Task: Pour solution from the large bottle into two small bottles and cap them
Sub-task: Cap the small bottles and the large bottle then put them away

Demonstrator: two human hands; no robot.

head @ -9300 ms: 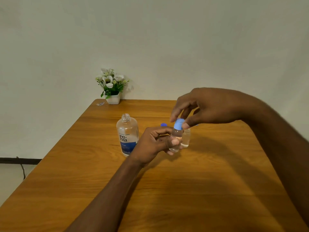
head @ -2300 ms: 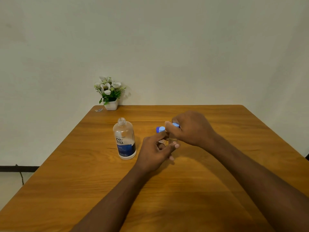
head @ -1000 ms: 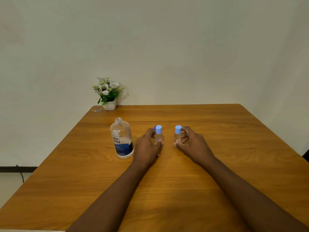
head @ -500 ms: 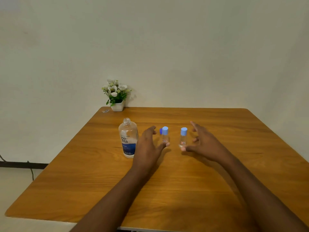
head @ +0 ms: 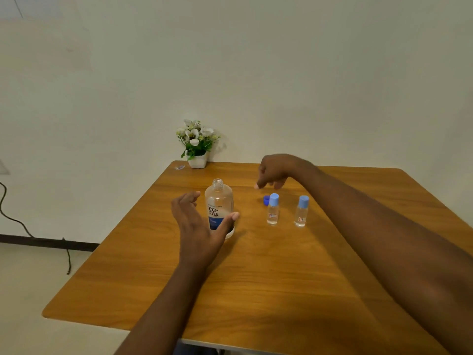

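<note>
The large clear bottle (head: 219, 201) with a blue label stands uncapped on the wooden table (head: 268, 272). My left hand (head: 198, 224) is open around its near side, thumb at the label, fingers spread to its left. Two small clear bottles stand upright to the right, the left one (head: 272, 210) and the right one (head: 302, 211), both with light blue caps on. A dark blue cap (head: 266, 199) lies just behind the left small bottle. My right hand (head: 275, 171) hovers above and behind that cap, fingers pointing down, holding nothing.
A white pot of white flowers (head: 197, 144) sits at the table's far left corner, with a small scrap (head: 180, 167) beside it. A black cable (head: 30, 235) trails on the floor at the left. A wall stands right behind the table.
Both hands have let go of the small bottles. My left hand moved left to the large bottle; my right hand moved back and up above the dark blue cap. The view shifted left.
</note>
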